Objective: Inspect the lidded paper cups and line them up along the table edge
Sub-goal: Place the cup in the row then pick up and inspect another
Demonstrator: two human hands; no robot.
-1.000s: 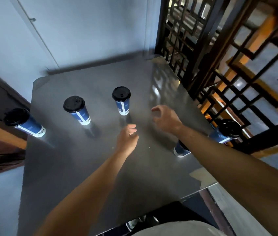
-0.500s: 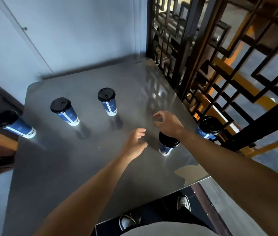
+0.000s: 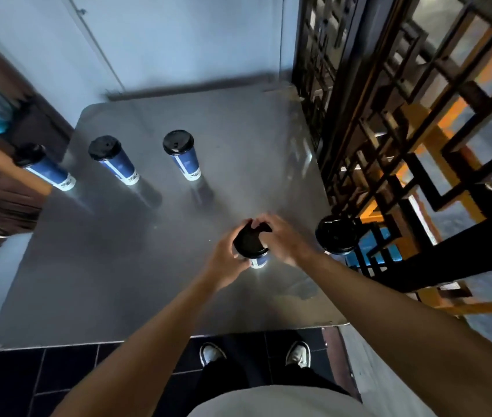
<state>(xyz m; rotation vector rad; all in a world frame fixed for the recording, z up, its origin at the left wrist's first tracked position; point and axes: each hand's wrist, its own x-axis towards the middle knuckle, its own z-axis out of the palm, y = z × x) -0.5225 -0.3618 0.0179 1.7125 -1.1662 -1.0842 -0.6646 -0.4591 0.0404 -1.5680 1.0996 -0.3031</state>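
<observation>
The blue paper cup (image 3: 255, 251) with its black lid stands on the steel table (image 3: 118, 266), held between both hands. The left hand (image 3: 226, 260) and right hand (image 3: 280, 239) curl their fingers around it. I think checking has just begun. Past the fingertips three cups (image 3: 183, 155) wait. Beside the right hand stands another cup (image 3: 336, 236).
</observation>
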